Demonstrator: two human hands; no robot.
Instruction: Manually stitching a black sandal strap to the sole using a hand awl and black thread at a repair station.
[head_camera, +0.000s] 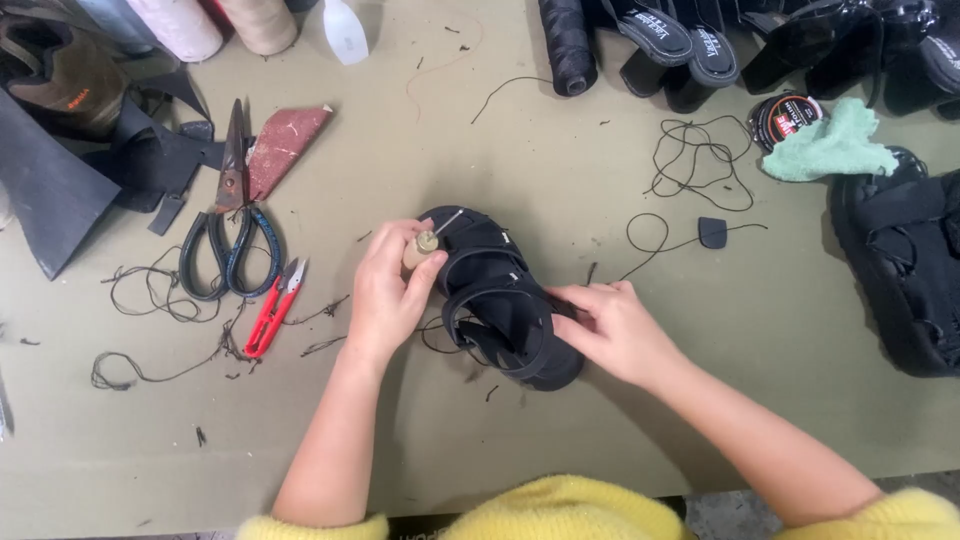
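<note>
A black strapped sandal (500, 300) lies on the olive table, toe end pointing away from me. My left hand (388, 292) grips a wooden-handled awl (424, 244), its metal needle pointing up and right over the sandal's far end. My right hand (610, 328) rests on the sandal's right side, fingers pressing its straps. Black thread (650, 235) trails from the sandal toward the right.
Large scissors (232, 230) and red thread snips (272, 308) lie to the left, among thread scraps. A sandpaper piece (282, 146) and black leather sheets (50, 190) sit far left. Thread spools (568, 45), sandals, a polish tin (782, 118), a green cloth (828, 145) and another black shoe (905, 270) lie right.
</note>
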